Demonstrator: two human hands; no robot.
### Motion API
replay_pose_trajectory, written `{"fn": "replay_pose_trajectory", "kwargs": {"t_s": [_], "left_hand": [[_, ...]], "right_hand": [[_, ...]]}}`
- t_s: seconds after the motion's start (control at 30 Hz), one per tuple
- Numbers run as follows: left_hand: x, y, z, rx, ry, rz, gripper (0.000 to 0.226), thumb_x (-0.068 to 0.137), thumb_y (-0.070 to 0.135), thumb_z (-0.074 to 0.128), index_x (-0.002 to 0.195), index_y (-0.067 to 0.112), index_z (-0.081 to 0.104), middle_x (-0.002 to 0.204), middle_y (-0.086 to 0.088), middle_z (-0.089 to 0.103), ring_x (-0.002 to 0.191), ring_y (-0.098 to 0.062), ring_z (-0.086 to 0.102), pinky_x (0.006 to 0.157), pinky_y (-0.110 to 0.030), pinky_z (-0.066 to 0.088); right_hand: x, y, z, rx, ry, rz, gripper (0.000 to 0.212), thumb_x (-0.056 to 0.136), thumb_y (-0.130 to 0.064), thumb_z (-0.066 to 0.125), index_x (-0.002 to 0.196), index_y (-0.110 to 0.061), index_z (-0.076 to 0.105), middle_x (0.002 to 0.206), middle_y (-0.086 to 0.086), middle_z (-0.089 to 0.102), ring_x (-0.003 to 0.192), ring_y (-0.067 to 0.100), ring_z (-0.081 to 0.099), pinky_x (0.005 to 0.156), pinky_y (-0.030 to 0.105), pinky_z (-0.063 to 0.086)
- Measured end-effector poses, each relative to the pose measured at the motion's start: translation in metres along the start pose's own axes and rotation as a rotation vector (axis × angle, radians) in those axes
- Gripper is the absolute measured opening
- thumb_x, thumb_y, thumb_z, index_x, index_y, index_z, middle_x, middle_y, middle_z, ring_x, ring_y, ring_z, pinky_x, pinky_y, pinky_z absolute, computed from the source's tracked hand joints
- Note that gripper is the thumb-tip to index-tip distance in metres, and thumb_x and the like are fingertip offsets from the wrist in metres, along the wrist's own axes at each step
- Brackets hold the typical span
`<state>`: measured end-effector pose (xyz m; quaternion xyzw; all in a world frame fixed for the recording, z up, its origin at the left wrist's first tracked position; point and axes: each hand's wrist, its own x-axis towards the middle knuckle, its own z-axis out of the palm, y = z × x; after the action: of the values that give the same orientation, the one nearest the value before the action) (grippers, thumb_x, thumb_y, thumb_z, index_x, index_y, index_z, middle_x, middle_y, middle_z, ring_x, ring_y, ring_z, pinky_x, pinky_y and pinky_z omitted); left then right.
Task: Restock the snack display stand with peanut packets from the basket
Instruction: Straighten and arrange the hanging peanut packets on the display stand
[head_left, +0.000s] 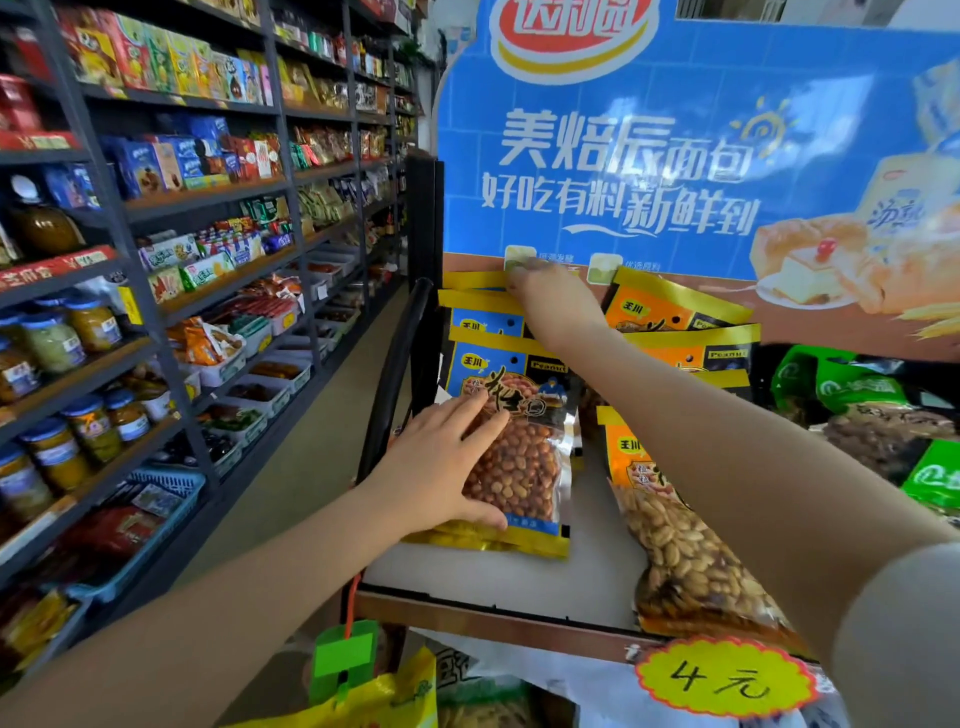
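Note:
A blue display stand (597, 156) holds rows of peanut packets on its white shelf (519, 582). My left hand (441, 462) lies flat on the front blue-and-gold packet of red-skinned peanuts (524, 467), fingers spread across its face. My right hand (550, 299) reaches to the back of the same row and pinches the gold top edge of a rear blue packet (478, 304). To the right lies a row of orange peanut packets (675, 551). The basket is not in view.
Dark shelving (208, 197) full of jars, biscuits and snacks runs along the left of the aisle. A blue crate (171, 483) stands low on it. Green packets (852, 389) fill the stand's right side. A yellow price tag (722, 680) hangs on the shelf front.

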<state>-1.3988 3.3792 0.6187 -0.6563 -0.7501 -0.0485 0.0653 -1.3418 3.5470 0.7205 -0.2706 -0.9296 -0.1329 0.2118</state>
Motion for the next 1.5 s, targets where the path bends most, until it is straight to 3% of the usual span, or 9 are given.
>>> {"fn": "replay_pose_trajectory", "kwargs": {"t_s": [0.23,0.33,0.47,0.6,0.9,1.07,1.3,1.4,1.5], "left_hand": [[-0.004,-0.001,0.003,-0.044,0.018,0.012,0.104,0.07,0.073,0.052,0.147,0.025,0.0,0.157,-0.001,-0.007,0.144,-0.019,-0.003,0.116,-0.04,0.008],[-0.003,0.0,0.004,-0.069,0.041,0.027,0.103,0.068,0.079,0.04,0.147,0.024,0.001,0.157,-0.001,-0.005,0.144,-0.021,-0.003,0.116,-0.042,0.007],[0.003,0.014,-0.003,-0.123,0.062,0.113,0.096,0.067,0.072,0.017,0.146,0.019,0.017,0.156,-0.002,0.011,0.144,-0.021,0.009,0.116,-0.04,0.012],[0.006,0.046,-0.01,-0.212,0.198,0.21,0.064,0.086,0.052,0.044,0.135,0.011,0.043,0.143,-0.005,0.042,0.134,-0.023,0.035,0.11,-0.033,0.027],[0.005,0.123,0.004,-0.254,-0.043,0.163,0.082,0.081,0.065,0.044,0.147,0.03,0.01,0.157,0.009,0.002,0.143,-0.012,0.011,0.112,-0.033,0.025],[0.016,0.139,0.017,-0.22,-0.117,0.15,0.078,0.079,0.064,0.049,0.142,0.047,0.005,0.155,0.009,-0.017,0.144,-0.019,0.004,0.115,-0.042,0.024],[0.024,0.153,0.018,-0.294,-0.202,-0.017,0.1,0.072,0.062,0.063,0.143,0.045,-0.007,0.15,0.014,-0.032,0.144,-0.018,-0.003,0.114,-0.043,0.022],[0.028,0.164,0.019,-0.337,-0.211,-0.024,0.106,0.074,0.055,0.066,0.145,0.037,-0.011,0.147,0.01,-0.039,0.144,-0.017,-0.004,0.113,-0.037,0.022],[0.036,0.173,0.02,-0.344,-0.155,-0.048,0.106,0.079,0.049,0.064,0.144,0.034,-0.018,0.143,0.004,-0.046,0.144,-0.02,-0.003,0.111,-0.035,0.024]], "right_hand": [[-0.025,0.017,-0.004,0.047,0.183,0.058,0.035,0.092,-0.008,0.048,0.127,-0.005,0.049,0.125,0.019,0.05,0.113,0.037,0.048,0.087,0.044,0.043],[-0.056,0.047,-0.009,0.232,0.202,0.068,0.023,0.092,-0.008,0.047,0.108,-0.001,0.062,0.103,0.022,0.059,0.095,0.038,0.056,0.075,0.042,0.046],[-0.104,0.087,-0.013,0.196,-0.008,0.128,0.023,0.094,-0.009,0.046,0.108,-0.004,0.063,0.108,0.018,0.064,0.1,0.036,0.06,0.081,0.039,0.046],[-0.122,0.105,-0.008,0.142,-0.375,0.134,0.037,0.097,-0.023,0.043,0.132,-0.012,0.048,0.137,0.012,0.05,0.126,0.031,0.046,0.101,0.04,0.038],[-0.123,0.136,-0.005,-0.024,-0.456,0.027,0.026,0.092,-0.031,0.051,0.108,-0.013,0.061,0.115,0.013,0.058,0.105,0.033,0.056,0.081,0.043,0.05],[-0.122,0.143,0.003,0.08,-0.309,-0.17,0.027,0.09,-0.027,0.056,0.108,-0.007,0.06,0.136,0.015,0.042,0.122,0.035,0.04,0.099,0.048,0.04],[-0.11,0.137,0.007,0.269,-0.315,-0.206,0.04,0.091,-0.027,0.055,0.122,-0.006,0.039,0.074,0.004,0.053,0.075,0.029,0.054,0.062,0.038,0.042],[-0.107,0.146,0.006,0.182,-0.352,-0.216,0.042,0.092,-0.029,0.055,0.123,-0.002,0.046,0.105,0.017,0.062,0.099,0.035,0.06,0.079,0.041,0.049],[-0.1,0.155,-0.001,0.289,-0.313,-0.191,0.02,0.091,-0.022,0.055,0.098,-0.003,0.055,0.094,0.017,0.056,0.1,0.035,0.057,0.074,0.033,0.038]]}}
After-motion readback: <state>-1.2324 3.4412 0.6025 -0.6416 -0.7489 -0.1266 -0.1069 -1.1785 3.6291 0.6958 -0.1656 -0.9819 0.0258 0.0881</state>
